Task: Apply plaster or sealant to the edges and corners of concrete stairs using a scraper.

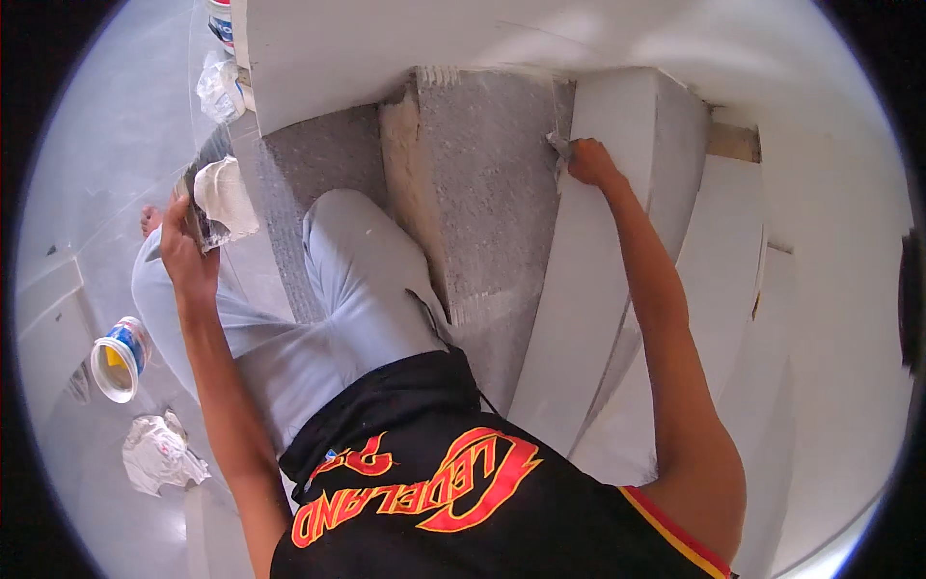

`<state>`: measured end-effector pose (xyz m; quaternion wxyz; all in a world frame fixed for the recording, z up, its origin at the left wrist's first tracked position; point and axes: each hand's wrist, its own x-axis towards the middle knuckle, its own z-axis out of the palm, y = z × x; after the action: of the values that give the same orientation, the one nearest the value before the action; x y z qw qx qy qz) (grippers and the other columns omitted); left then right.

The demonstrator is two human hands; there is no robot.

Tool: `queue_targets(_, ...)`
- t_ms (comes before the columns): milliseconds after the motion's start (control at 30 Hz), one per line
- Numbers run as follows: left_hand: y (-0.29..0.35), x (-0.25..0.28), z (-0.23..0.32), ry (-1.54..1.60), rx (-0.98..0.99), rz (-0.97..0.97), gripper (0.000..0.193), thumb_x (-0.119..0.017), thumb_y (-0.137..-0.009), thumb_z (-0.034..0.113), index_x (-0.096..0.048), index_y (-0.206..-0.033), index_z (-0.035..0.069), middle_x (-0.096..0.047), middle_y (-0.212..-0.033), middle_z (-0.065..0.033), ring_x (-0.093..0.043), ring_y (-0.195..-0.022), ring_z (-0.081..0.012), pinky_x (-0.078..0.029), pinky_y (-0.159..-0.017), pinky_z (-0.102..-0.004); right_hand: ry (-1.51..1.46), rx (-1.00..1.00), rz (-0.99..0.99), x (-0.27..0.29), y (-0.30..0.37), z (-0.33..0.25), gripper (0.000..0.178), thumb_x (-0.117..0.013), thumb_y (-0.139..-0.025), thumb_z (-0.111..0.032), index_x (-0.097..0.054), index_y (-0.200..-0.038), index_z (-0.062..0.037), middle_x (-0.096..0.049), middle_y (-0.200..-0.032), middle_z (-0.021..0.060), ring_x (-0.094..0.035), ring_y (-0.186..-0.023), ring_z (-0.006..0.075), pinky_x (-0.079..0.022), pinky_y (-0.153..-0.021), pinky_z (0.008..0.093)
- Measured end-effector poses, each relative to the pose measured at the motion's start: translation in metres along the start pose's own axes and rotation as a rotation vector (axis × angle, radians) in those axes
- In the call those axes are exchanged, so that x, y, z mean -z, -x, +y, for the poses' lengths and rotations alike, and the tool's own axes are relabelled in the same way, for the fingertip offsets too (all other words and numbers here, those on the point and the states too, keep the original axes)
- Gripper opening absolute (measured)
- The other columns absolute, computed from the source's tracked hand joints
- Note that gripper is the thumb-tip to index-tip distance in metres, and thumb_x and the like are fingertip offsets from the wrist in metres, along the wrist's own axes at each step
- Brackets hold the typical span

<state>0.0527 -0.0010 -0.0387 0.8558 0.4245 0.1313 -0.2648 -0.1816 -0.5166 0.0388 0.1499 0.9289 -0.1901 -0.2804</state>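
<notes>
My left hand [189, 253] is closed round the edge of a flat, wide-bladed trowel [214, 151]. A thick mound of white putty [224, 196] lies on that trowel, beside my thigh. Out ahead on the right, my right hand [592, 162] grips a small putty knife [558, 145]. Its blade, with some white putty on it, meets the seam between a grey speckled stair tread [487, 174] and the white face of the step [608, 125] beside it. The knife's handle is mostly hidden in my fist.
More steps [719, 222] continue on the right, along a white wall [820, 174]. At left stands an open bucket [116, 372] with something yellow inside. Near it lies a crumpled white bag [164, 455]. Another bag [221, 89] and bucket [221, 24] are at the far left.
</notes>
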Motion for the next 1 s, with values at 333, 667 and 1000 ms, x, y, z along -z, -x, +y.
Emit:
queue_targets(333,0.007,0.018,-0.011,-0.524,-0.337,-0.149,0.032,-0.043,-0.087,0.022,-0.049,-0.111,0.003,-0.055,-0.100,-0.0067,-0.054,-0.094,-0.0156,-0.043,-0.082,-0.0281,-0.274,-0.105,-0.158,0.001,0.098,-0.066,0.026,-0.055,-0.066,-0.016,-0.060,-0.084,0.0026,-0.060,-0.080,0.0209,-0.057,-0.074,0.0360,-0.044,-0.069,0.0414)
queue_targets(667,0.081,-0.119,-0.081,-1.012,-0.275,-0.495,0.027,-0.038,-0.085,0.017,-0.052,-0.097,-0.002,-0.052,-0.098,-0.0163,-0.048,-0.093,-0.0289,-0.036,-0.082,-0.0360,-1.664,-0.221,0.529,0.104,0.210,-0.179,0.027,-0.062,-0.073,-0.010,-0.058,-0.095,0.0046,-0.059,-0.087,0.0030,-0.051,-0.079,0.0106,-0.041,-0.072,0.0254)
queue_targets(1000,0.088,-0.143,-0.119,-0.610,-0.160,-0.476,0.020,-0.040,-0.083,0.021,-0.051,-0.093,0.008,-0.056,-0.086,-0.0042,-0.057,-0.078,-0.0180,-0.047,-0.067,-0.0358,-0.716,0.042,0.845,0.120,0.222,-0.195,0.051,-0.068,-0.055,-0.011,-0.058,-0.105,-0.0128,-0.054,-0.108,0.0059,-0.055,-0.088,0.0242,-0.047,-0.073,0.0321)
